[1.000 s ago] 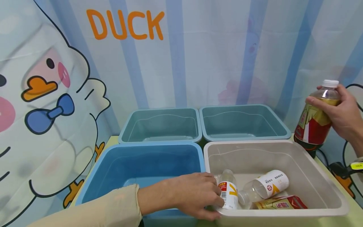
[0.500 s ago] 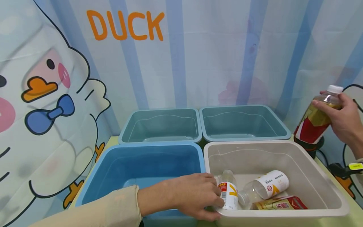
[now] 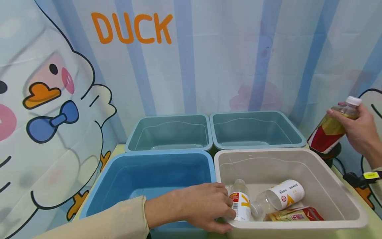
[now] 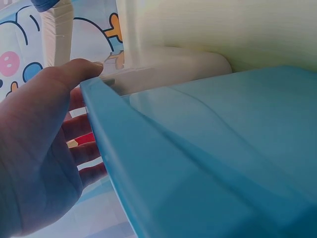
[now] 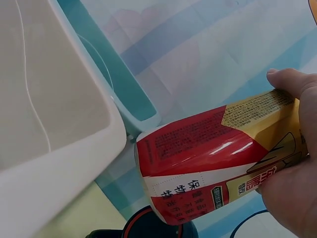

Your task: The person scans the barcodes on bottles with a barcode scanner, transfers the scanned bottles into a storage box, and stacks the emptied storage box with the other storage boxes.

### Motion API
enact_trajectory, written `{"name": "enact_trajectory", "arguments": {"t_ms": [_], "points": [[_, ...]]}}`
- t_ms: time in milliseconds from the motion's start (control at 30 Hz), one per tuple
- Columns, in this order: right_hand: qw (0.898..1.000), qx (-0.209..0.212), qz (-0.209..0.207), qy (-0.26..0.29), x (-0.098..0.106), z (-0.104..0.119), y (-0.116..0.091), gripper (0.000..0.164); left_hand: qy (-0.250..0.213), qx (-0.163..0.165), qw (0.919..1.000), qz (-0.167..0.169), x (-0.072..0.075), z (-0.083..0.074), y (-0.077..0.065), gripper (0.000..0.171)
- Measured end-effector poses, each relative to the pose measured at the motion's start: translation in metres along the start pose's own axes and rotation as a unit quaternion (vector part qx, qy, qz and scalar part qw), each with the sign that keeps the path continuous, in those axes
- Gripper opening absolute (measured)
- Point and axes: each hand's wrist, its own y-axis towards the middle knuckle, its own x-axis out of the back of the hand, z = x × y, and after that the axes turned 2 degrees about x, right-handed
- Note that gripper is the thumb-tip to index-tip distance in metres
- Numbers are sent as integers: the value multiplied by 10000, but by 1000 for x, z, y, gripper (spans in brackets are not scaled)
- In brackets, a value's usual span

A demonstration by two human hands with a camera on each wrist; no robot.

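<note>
My right hand (image 3: 362, 129) grips a plastic drink bottle (image 3: 328, 131) near its neck, just under the white cap. The bottle leans with its base down and left, by the back right corner of the beige bin (image 3: 337, 186). Its red and gold label fills much of the right wrist view. My left hand (image 3: 206, 207) holds the beige bin's front left corner, next to the blue bin (image 3: 206, 162). Inside the beige bin lie two clear bottles with white labels, one upright-looking bottle (image 3: 240, 202) and one lying bottle (image 3: 280, 196), plus a flattened yellow and red pack (image 3: 296, 214).
Two teal bins, a left one (image 3: 170, 132) and a right one (image 3: 256, 129), stand behind the front bins. A dark round object (image 5: 153, 220) with a red ring sits under the held bottle. A printed duck curtain (image 3: 191, 56) hangs behind.
My right hand has sunk slightly with the bottle, which now tilts further, its base pointing more to the left. The left hand has stayed at the bin corner.
</note>
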Motion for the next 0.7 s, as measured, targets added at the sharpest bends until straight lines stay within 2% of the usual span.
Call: {"name": "enact_trajectory", "arguments": {"t_ms": [267,700], "points": [[9997,-224,48,39,0,-17,-2,54,-73,-25,10000,8,0,1,0,35],[9992,-331,133,199,-1,-34,-4,49,-58,-18,10000,-17,-1,1,0,34]]}}
